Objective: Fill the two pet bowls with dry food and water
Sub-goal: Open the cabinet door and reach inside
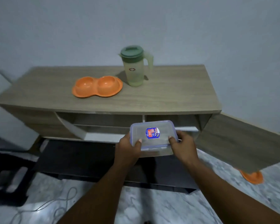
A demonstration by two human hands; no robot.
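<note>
An orange double pet bowl (97,86) lies on the wooden cabinet top (176,91), both cups looking empty. Right beside it stands a pale green jug (135,67) with a dark green lid, upright. In front of the cabinet, below its top edge, I hold a clear lidded plastic container (153,136) with a blue-and-red label. My left hand (128,148) grips its left side and my right hand (183,147) its right side, thumbs on the lid. The lid is on; the contents are not visible.
The cabinet's right door (239,143) hangs open toward me, showing white shelves (103,125) inside. An orange object (253,177) lies on the marble floor under that door. A dark mat (81,157) and a grey cable (44,206) lie on the floor.
</note>
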